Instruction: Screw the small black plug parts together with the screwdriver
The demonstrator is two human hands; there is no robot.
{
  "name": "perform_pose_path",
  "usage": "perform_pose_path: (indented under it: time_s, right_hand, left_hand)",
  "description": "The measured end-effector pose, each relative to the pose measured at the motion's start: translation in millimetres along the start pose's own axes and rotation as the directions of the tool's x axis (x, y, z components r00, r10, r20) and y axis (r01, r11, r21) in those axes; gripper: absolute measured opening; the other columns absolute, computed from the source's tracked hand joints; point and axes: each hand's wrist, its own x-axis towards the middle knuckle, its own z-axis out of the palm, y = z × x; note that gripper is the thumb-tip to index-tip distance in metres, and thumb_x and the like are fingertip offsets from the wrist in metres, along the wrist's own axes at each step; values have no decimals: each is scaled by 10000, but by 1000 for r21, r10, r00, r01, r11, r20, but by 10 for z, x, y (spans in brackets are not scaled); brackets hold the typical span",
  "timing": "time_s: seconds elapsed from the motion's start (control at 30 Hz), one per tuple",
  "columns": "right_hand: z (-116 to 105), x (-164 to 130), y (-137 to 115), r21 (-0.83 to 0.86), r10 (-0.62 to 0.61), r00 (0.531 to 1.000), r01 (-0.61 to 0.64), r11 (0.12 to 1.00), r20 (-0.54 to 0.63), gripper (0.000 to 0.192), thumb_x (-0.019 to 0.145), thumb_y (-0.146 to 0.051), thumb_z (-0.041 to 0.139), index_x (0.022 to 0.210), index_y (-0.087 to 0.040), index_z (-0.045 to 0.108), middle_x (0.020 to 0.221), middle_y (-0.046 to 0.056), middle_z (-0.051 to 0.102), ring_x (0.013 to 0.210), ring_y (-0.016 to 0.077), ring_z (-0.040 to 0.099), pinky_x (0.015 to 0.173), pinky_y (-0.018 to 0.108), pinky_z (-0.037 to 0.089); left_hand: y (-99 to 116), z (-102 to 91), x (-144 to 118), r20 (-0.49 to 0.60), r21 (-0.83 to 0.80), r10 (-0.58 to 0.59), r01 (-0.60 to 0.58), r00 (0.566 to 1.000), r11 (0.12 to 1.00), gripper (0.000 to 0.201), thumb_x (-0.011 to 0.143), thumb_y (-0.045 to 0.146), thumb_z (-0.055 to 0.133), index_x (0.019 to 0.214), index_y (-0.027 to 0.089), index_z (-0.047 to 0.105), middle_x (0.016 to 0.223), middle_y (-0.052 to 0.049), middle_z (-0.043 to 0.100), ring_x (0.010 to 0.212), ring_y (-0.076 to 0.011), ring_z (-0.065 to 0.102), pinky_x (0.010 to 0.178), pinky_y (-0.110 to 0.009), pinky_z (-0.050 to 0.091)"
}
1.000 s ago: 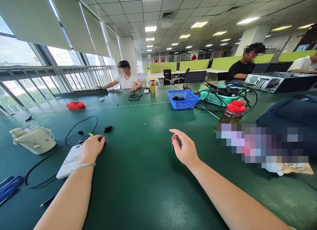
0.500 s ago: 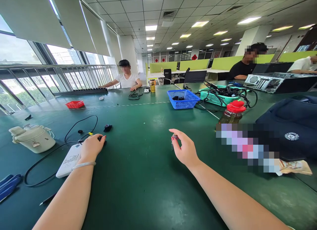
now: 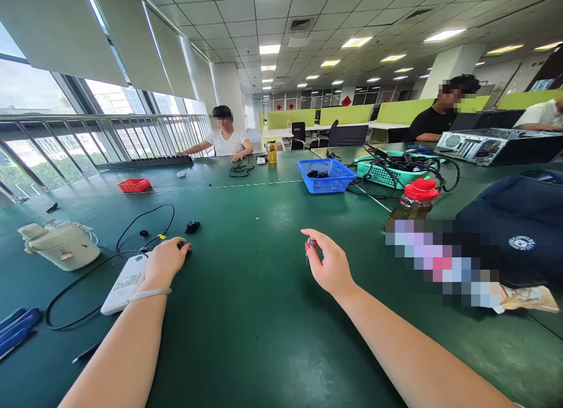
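Observation:
My left hand (image 3: 166, 258) is closed over a small black object (image 3: 183, 245) low at the table; its kind is mostly hidden by the fingers. Beside that wrist lies a white, flat, rounded box (image 3: 125, 285) with handwriting on it, and a black cable runs near it. A small black piece (image 3: 192, 227) rests just beyond the left fingertips. My right hand (image 3: 328, 262) is raised over the green table (image 3: 246, 302), thumb and index finger curled together. Between them shows a small dark, metallic-looking item (image 3: 312, 242), too small to name.
A cream bottle bag (image 3: 64, 247), blue gloves (image 3: 20, 332) and a pen (image 3: 85, 354) lie left. Farther off stand a red basket (image 3: 134, 186), a blue basket (image 3: 326, 177) and a green basket of cables (image 3: 385, 174). A red-lidded bottle (image 3: 413, 200) and dark backpack (image 3: 519, 220) are right. Several people sit around.
Both hands keep nearly the same place and grip. The whole view has shifted very slightly to the right.

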Motion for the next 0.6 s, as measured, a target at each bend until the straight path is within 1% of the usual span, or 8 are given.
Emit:
perform_pose_path:
  time_s: [0.13, 0.27, 0.4, 0.6]
  right_hand:
    - [-2, -3, -2, 3, 9, 1000, -9, 1000, 1, 269, 941, -201, 446, 1162, -225, 599, 828, 25, 680, 718, 176, 644, 702, 332, 555]
    - [-1, -4, -6, 6, 11, 1000, -11, 1000, 1, 269, 939, -204, 452, 1162, -228, 600, 838, 25, 679, 718, 174, 641, 709, 331, 551]
    - [0, -5, -3, 9, 17, 1000, -17, 1000, 9, 269, 940, -208, 448, 1161, -225, 599, 826, 22, 674, 713, 171, 636, 719, 334, 548]
    - [-6, -1, -2, 3, 19, 1000, -19, 1000, 18, 273, 942, -223, 440, 1164, -230, 599, 858, 32, 688, 736, 178, 649, 724, 340, 553]
  left_hand:
    - [44, -13, -20, 16, 15, -6, 6, 1000, 1000, 427, 880, 371, 478, 1216, 192, 671, 1176, -147, 692, 1049, -328, 645, 849, -389, 515]
    - [62, -6, -30, 17, 28, 7, -7, 1000, 1000, 436, 867, 293, 469, 1240, 176, 661, 1197, -156, 681, 1053, -332, 647, 861, -408, 521]
    - [38, 11, -25, -3, 14, 3, -3, 1000, 1000, 439, 868, 294, 470, 1237, 155, 663, 1194, -169, 680, 1060, -333, 644, 891, -412, 515]
    - [-13, 58, 1, -51, -54, 14, -17, 999, 998, 427, 871, 291, 471, 1223, 154, 670, 1205, -166, 676, 1089, -333, 634, 922, -416, 504]
